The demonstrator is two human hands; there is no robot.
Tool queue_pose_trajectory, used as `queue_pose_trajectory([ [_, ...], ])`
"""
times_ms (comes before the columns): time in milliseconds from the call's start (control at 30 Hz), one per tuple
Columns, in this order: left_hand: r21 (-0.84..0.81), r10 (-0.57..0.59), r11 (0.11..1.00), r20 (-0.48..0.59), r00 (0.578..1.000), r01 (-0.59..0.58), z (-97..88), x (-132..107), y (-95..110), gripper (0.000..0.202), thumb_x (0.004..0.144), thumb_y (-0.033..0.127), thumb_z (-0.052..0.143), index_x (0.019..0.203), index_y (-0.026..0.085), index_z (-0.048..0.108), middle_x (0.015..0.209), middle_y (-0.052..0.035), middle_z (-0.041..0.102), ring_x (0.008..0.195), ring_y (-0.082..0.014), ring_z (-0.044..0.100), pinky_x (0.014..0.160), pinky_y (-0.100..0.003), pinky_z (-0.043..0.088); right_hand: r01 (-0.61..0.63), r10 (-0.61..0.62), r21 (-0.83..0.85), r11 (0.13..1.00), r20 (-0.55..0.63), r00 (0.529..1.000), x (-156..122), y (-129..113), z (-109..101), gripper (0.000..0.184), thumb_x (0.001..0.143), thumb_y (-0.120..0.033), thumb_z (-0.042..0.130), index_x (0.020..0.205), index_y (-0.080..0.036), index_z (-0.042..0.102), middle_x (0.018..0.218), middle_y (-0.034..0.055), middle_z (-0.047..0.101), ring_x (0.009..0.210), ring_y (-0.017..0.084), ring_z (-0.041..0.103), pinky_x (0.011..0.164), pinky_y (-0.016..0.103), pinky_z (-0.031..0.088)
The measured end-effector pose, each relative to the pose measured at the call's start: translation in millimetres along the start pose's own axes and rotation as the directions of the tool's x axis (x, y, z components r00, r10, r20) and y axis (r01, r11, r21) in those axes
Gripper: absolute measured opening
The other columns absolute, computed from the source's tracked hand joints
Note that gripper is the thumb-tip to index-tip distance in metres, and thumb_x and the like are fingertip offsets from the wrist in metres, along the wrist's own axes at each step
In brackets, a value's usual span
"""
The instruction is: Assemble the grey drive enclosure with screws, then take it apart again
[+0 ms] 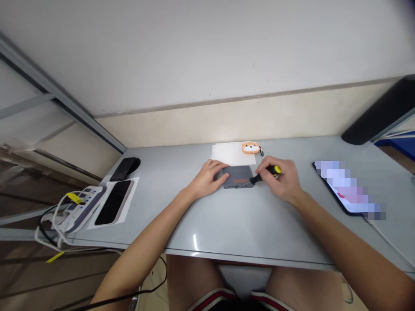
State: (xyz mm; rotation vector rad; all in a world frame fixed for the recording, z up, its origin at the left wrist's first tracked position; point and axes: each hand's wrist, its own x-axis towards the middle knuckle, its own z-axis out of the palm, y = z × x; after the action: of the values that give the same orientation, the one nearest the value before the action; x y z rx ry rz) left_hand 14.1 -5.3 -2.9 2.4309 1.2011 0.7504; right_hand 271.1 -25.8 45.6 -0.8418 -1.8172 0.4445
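Note:
A small dark grey box (238, 172) with a row of slots along its near side and a reddish-brown label rests on the table. My left hand (209, 178) grips its left end, thumb on the near part and fingers toward the back. In my right hand (280, 177) is a screwdriver (266, 173) with a black and yellow handle. Its thin shaft slants left across the box's near right part, the tip by the slotted edge. Whether the tip sits inside a slot I cannot tell.
Behind the box lie white paper (227, 153) and an orange animal-face case (250, 148). To the left are a phone (114, 202), a power strip (86, 209) with cables and a black object (123, 168). A lit tablet or phone (345, 188) with a cable lies right. A wall (207, 121) closes the back.

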Motion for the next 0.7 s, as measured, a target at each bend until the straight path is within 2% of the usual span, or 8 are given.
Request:
queue_pose_trajectory([
  [200,0.04,0.018,0.999,0.002,1.0,-0.018,-0.2,0.7,1.3,0.037,0.108,0.042,0.049,0.135,0.022,0.066,0.125,-0.0101,0.071,0.116,-0.0279,0.059,0.108,-0.049,0.049,0.072,-0.071,-0.012,0.997,0.081,0.994,-6.1,-6.4,15.5,0.018,0.085,-0.014,0.056,0.07,-0.023,0.06,0.058,-0.0036,0.066,0.048,0.01,0.053,0.047,0.023,0.038],
  [400,0.081,0.065,0.995,-0.005,0.998,-0.064,-1.5,0.1,3.1,0.036,0.109,0.038,0.046,0.134,0.022,0.066,0.124,-0.0112,0.069,0.117,-0.0277,0.059,0.107,-0.049,0.05,-0.014,0.014,-0.008,1.0,0.044,0.999,-8.6,-2.1,14.8,0.019,0.086,-0.017,0.057,0.068,-0.023,0.06,0.056,-0.0033,0.064,0.048,0.011,0.052,0.047,0.024,0.037],
  [533,0.099,0.137,0.986,-0.044,0.99,-0.132,-4.5,-1.5,4.6,0.036,0.109,0.038,0.045,0.131,0.02,0.067,0.124,-0.013,0.067,0.117,-0.0276,0.058,0.106,-0.048,0.05,-0.056,0.056,0.019,0.998,0.029,0.998,-9.8,-0.6,15.0,0.018,0.085,-0.017,0.058,0.068,-0.023,0.061,0.056,-0.0033,0.064,0.047,0.011,0.051,0.047,0.025,0.037],
  [700,0.091,0.24,0.968,-0.043,0.97,-0.236,-9.7,-3.2,7.2,0.034,0.104,0.048,0.057,0.12,0.022,0.072,0.124,-0.0123,0.066,0.114,-0.0277,0.06,0.105,-0.049,0.049,-0.115,0.116,0.03,0.993,-0.03,0.993,-3.8,-2.2,9.6,0.018,0.084,-0.018,0.057,0.069,-0.023,0.064,0.059,-0.002,0.066,0.049,0.012,0.053,0.048,0.026,0.039],
])
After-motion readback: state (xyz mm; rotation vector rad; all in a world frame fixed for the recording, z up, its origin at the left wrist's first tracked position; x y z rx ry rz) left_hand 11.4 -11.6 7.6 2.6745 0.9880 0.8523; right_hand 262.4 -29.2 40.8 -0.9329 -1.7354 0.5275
